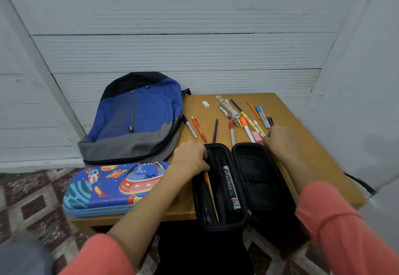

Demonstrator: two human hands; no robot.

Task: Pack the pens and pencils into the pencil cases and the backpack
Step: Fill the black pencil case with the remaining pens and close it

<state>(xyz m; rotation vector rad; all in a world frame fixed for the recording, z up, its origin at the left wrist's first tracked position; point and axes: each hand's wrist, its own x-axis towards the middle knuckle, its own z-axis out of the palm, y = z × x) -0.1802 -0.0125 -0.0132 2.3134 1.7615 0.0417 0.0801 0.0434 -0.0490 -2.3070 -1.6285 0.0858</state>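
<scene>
Backpack [138,119], blue with a black top and grey base, lies flat at the back left of the wooden surface [302,145], hanging over its left edge. In front of it, along the near left edge, lies a closed pencil case printed with rockets and planets [114,186].

The left grip [191,156], a bare hand, has its fingers curled over the left rim of the black pencil case [259,184]. This case lies unzipped and spread flat at the front middle. A tan pencil [211,194] runs down the case's left half from beneath those fingers; whether they also pinch it cannot be told. Beside it in the same half sits a checkered pen [231,186].

Loose on the surface behind the case, well apart from one another, lie a black marker [190,126], a red pen [199,130], a purple pen [215,131] and a red-capped white marker [231,133]. A white eraser [205,104] sits farther back.

To the right, an orange-capped marker [247,131] lies next to a pink eraser [257,137]. More pens and pencils [261,115] fan out behind them.

The right grip [280,139] rests knuckles-up just beside the pink eraser. Its fingers bend towards that cluster; the tips are blurred, so I cannot tell if it grasps anything.
</scene>
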